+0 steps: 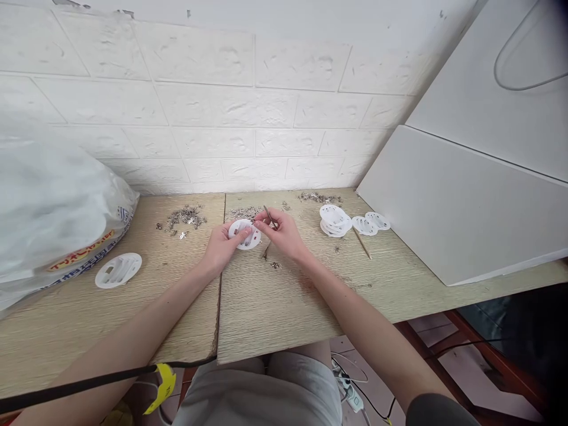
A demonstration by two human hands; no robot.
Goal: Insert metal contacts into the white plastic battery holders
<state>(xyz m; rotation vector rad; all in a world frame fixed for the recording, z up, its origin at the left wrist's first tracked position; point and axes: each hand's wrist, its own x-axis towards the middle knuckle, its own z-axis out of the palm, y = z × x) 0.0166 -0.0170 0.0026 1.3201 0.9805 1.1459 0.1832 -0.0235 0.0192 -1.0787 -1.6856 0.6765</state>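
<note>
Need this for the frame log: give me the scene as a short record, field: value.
left hand: grips a white disc by its edge
right hand: holds a thin tool at that disc; contact unclear
small metal parts: loose piles on the table
left side: plastic bag, another disc beside it
right side: stacked discs, thin stick, two overlapping discs
behind: white brick-pattern wall

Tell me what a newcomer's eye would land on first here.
Probably the bulky plastic bag at the left of the table. Next, near the middle, the left hand holds a white disc and the right hand a thin tool. Small shiny pieces lie piled left of both.
</note>
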